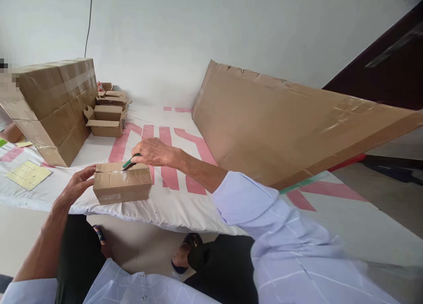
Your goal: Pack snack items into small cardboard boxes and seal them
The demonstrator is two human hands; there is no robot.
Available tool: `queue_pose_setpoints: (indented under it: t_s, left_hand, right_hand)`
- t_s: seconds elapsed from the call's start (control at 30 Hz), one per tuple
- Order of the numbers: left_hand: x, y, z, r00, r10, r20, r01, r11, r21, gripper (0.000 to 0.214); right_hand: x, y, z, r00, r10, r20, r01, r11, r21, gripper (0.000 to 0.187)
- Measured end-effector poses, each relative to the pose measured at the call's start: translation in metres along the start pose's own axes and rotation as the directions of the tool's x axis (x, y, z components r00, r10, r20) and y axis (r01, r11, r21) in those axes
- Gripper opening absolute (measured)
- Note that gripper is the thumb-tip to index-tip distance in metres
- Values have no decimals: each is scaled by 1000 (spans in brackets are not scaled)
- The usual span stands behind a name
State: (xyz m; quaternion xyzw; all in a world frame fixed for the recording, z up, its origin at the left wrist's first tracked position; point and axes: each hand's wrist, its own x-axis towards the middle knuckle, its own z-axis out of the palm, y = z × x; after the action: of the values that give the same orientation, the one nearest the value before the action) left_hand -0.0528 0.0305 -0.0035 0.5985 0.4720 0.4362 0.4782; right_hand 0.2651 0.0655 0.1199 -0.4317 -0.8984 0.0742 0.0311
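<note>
While it rests near the front edge of a bench draped in white cloth with pink block markings point(194, 207), one small oblong brown cardboard box point(122, 187) lies with its long side toward the wearer; clear tape shows at its top seam.

Item: right hand point(153, 152), above the box's top; fingers closed around a slim green-handled cutter point(128, 163), its lower end at the seam.

Item: left hand point(77, 183), at the box's left end; fingers in contact with the cardboard, though whether they grip it or merely steady it cannot be told.

Item: pale yellow rectangular card with rows of small dark marks point(29, 175), flat, left of the box.

Item: open-topped brown cardboard cartons with raised flaps point(105, 127), in a row beyond the box and slightly left.

Item: tall block of stacked brown cardboard boxes, taped point(56, 101), beyond the box and farther left, just beside the cartons. Part of another person's arm point(11, 133) shows past it.

Item: large tilted brown cardboard panel or box side point(280, 127), right of the box and well apart; a green strip point(307, 182) and a red strip point(346, 162) show along its lower edge.

Item: plain pale wall point(148, 31), behind everything beyond the box; thin dark cable point(88, 22) hanging down it.
</note>
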Motion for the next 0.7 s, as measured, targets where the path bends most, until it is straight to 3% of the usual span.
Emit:
queue_pose_setpoints:
  t_s: [0.2,0.27,0.33,0.4,0.47,0.6,0.7]
  left_hand:
    - [4,1,-1,1000,-2,31,3,1000,-6,72]
    - [5,2,-2,998,-3,57,2,1000,7,72]
    - [6,3,-4,998,-18,66,16,999,37,76]
    - [6,3,-6,997,-50,54,46,996,74,83]
    - [6,3,-8,996,-72,46,67,993,96,89]
    - [5,7,-10,995,-68,72,60,991,117,98]
    - [5,10,-12,993,-62,105,44,985,166,103]
  right_hand:
    - [-41,35,-20,991,126,44,-128,990,54,25]
    - [-61,55,-17,984,176,8,-175,974,142,25]
    - [-82,76,-1,965,244,-98,-212,941,262,30]
    - [-102,95,34,904,328,-275,-205,896,394,39]
    - [-120,109,87,820,417,-392,-200,851,486,43]
    - [-152,116,205,652,612,-448,-455,788,415,34]
    - [-172,117,261,528,731,-432,-675,670,309,32]
